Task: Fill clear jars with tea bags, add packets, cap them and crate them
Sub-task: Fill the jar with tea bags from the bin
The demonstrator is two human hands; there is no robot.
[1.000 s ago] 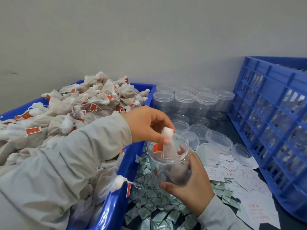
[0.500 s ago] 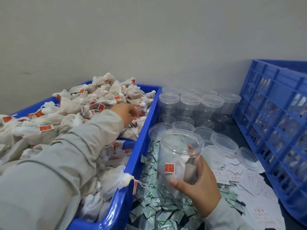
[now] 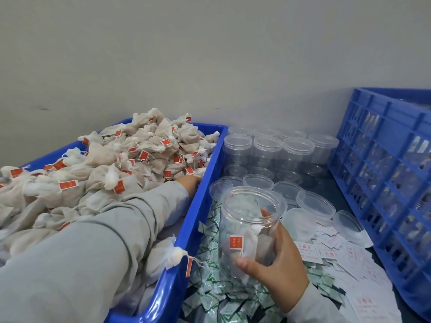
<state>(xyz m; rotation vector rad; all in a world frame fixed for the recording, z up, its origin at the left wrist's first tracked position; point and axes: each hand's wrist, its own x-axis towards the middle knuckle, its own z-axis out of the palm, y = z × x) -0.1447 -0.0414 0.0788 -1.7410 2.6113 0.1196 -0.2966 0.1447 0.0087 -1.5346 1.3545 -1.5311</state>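
Jar in hand (image 3: 247, 231): standing nearly upright, its long axis running top to bottom and leaning a touch to the left, its open mouth pointing up and slightly toward the far wall; it is hovering over the green-and-white packets (image 3: 210, 297), just right of the blue tub (image 3: 200, 206).
Right hand (image 3: 277, 264): wrapping the jar from the near right side, thumb pressing the front wall low down, a fingertip showing through the clear wall near the rim; the grip is closed round the jar.
Inside the jar: a few tea bags lying at the bottom, one red tag (image 3: 236, 242) facing the front wall.
Left hand (image 3: 189, 181): reaching into the tea bag heap (image 3: 130, 159) at the tub's right wall; the fingers are buried among the bags, so I cannot tell whether the grip is closed.
Left sleeve (image 3: 93, 241): lying across the tub from near left toward the far right.
Empty jars (image 3: 268, 150): standing upright in rows at the far side.
Loose lids (image 3: 314, 203): lying on the surface between those jars and the white slips (image 3: 349, 257).
Blue crate (image 3: 384, 171): standing at the right.
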